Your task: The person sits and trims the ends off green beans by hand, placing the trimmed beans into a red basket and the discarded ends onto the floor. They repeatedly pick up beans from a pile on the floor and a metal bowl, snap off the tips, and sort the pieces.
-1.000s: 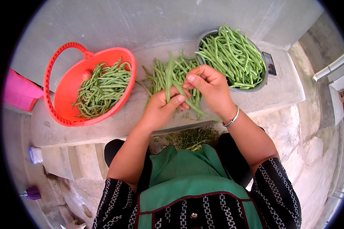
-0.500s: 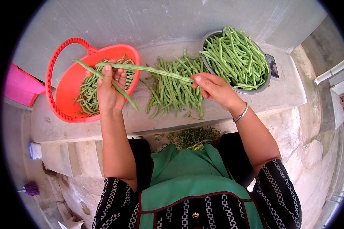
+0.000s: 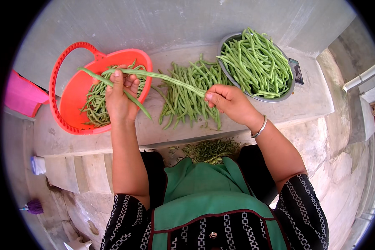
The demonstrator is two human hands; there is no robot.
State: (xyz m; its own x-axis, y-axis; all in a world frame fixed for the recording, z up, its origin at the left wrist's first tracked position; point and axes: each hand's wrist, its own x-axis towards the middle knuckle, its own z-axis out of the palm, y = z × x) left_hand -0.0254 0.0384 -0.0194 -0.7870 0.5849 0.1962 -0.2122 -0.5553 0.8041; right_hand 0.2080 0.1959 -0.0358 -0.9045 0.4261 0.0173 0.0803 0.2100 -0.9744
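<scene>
My left hand [image 3: 121, 91] is closed on two green beans in front of the red basket. One green bean [image 3: 171, 79] stretches from it across to my right hand [image 3: 226, 102], whose thumb and fingers pinch its other end. The second bean [image 3: 136, 102] lies slantwise across my left palm, with both ends sticking out. Below the stretched bean, a loose pile of green beans [image 3: 191, 98] lies on the grey ledge [image 3: 296, 109]. Behind and right of my right hand, a grey basin [image 3: 286, 94] is heaped with long green beans [image 3: 256, 64].
The red basket [image 3: 73, 112] with a raised handle tilts at the left, with greenish-brown beans [image 3: 96, 102] inside. A dark flat device [image 3: 296, 71] lies beside the basin. Green trimmings [image 3: 210, 151] lie on the floor below the ledge. A grey wall [image 3: 162, 25] rises behind.
My right hand has shifted slightly left along the stretched bean, its fingers now covering the bean's tip. My left hand has barely moved.
</scene>
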